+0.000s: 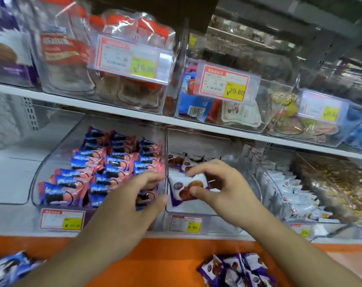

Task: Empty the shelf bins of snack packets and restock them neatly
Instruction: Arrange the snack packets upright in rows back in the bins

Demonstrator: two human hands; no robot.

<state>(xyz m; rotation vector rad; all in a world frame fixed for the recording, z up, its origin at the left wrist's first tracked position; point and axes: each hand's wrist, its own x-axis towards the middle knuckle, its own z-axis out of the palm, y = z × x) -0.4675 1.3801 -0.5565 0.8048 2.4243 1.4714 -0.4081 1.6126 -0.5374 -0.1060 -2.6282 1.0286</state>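
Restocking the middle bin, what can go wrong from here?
1. The right hand only pinches the purple-and-white packet; it may slip out.
2. The left hand hovers at the clear divider by the pink-and-blue packets and may knock those rows askew.

I am counting two hands (134,195), four yellow price tags (143,68) on the upper bins, three tags (72,223) below, three white-purple packets (186,189) in the middle bin (227,146)

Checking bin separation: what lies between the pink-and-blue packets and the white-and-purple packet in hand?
In the head view, only the bins' clear wall separates the pink-and-blue packets from the white-and-purple packet.
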